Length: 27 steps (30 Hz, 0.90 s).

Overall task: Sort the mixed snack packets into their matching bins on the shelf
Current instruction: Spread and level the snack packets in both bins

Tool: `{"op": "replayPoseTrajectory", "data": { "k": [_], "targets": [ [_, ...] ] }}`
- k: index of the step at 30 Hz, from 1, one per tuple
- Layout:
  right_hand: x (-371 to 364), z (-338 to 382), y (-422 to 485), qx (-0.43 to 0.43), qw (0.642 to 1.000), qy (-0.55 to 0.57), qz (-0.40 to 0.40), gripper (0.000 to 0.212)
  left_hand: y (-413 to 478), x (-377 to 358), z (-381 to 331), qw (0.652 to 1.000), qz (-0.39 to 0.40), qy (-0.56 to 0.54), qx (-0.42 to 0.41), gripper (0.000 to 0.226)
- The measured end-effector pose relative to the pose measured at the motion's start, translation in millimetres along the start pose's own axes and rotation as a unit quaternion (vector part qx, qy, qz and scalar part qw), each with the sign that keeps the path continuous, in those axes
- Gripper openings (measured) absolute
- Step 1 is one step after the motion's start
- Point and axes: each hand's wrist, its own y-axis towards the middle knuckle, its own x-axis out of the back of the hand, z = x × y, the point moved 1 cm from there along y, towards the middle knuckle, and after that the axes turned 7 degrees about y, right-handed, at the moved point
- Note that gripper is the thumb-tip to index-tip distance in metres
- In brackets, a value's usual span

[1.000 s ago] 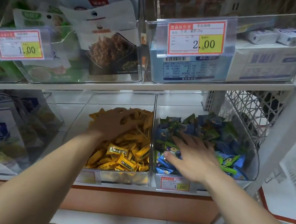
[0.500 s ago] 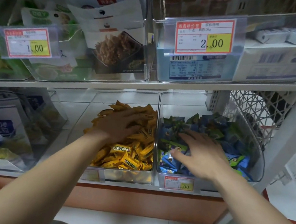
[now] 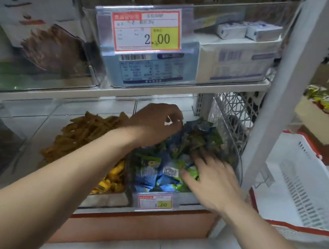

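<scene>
While my right hand (image 3: pixel 210 181) lies flat, fingers spread, on blue-green packets (image 3: pixel 152 165) in the right bin (image 3: pixel 188 199), left hand (image 3: pixel 155 123) curled above their far side, hold unclear, yellow packets (image 3: pixel 80 132) in left bin (image 3: pixel 31 118).

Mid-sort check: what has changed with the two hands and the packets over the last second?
The left hand came off the yellow packets and swung right. It is now above the back of the blue-green packets, with its fingers curled, but whether they pinch a packet is unclear. The right hand stays spread flat on the blue-green packets. Both piles look unchanged.
</scene>
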Motion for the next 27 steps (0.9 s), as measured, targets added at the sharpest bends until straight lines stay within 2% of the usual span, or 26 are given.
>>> {"op": "replayPoseTrajectory", "data": {
  "k": [2,5,6,9,13,17,20,22,24,27],
  "targets": [
    [-0.6,-4.2,-0.8,0.007,1.0,0.007,-0.002,0.065,25.3,-27.4,-17.4,0.996,0.079,-0.007,-0.035,0.03],
    [-2.5,-8.9,-1.5,0.011,1.0,0.011,0.001,0.069,49.6,-62.2,-23.9,0.977,0.205,0.031,-0.045,0.053],
    [-3.1,-9.9,-1.4,0.01,1.0,0.014,0.002,0.071,53.8,-69.3,-22.0,0.972,0.227,0.035,-0.056,0.054],
    [-3.8,-11.2,-0.2,0.006,1.0,0.02,0.001,0.079,59.9,-72.9,-8.8,0.973,0.21,0.072,-0.07,0.043],
    [-7.8,-11.7,-0.6,0.003,1.0,0.029,-0.002,0.08,62.8,-56.4,15.7,0.973,0.18,0.145,-0.025,0.031],
    [-10.2,-13.4,0.9,0.0,0.999,0.033,-0.002,0.076,65.6,-43.1,29.2,0.944,0.171,0.283,0.023,0.037],
    [-11.0,-13.5,1.4,-0.002,0.999,0.033,-0.004,0.076,73.9,-49.8,22.9,0.927,0.129,0.353,-0.008,0.041],
    [-11.3,-13.0,1.2,-0.003,0.999,0.036,-0.008,0.079,81.4,-58.3,13.3,0.953,0.12,0.276,-0.029,0.038],
    [-11.4,-12.9,1.2,-0.005,0.999,0.039,-0.013,0.081,89.6,-67.7,5.2,0.973,0.151,0.174,-0.023,0.031],
    [-12.4,-13.6,1.5,-0.005,0.999,0.042,-0.013,0.081,97.0,-83.7,6.3,0.965,0.226,0.136,0.014,0.025]
  ]
}}
